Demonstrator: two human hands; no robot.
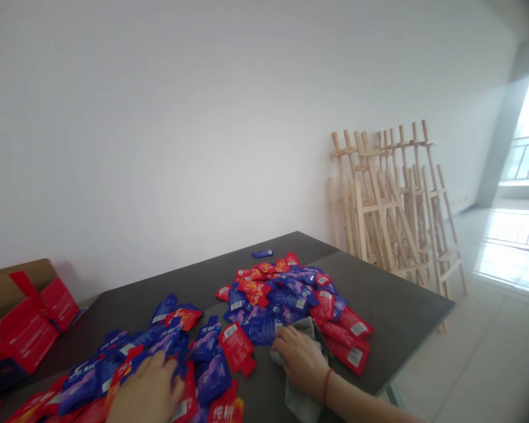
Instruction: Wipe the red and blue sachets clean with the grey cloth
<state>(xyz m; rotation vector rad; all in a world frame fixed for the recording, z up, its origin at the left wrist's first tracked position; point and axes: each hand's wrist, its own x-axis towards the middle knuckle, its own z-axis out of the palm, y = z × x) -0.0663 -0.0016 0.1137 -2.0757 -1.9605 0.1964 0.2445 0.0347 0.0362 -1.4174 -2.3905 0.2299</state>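
Observation:
My right hand (302,359), with a red string round the wrist, is closed on a grey cloth (302,399) that lies bunched on the dark table. Just beyond it spreads a heap of blue and red spouted pouches (286,294). My left hand (147,388), slightly blurred, rests palm down over a second heap of the same pouches (154,341), its thumb apart from the fingers. Between the two heaps lies a red pouch (237,348), back side up with a barcode. What lies under the left palm is hidden.
Red and blue printed boxes (26,329) stand at the left, in front of a brown cardboard box (39,271). One blue pouch (262,254) lies alone near the table's (392,305) back edge. Several wooden easels (379,205) lean against the white wall beyond the right side.

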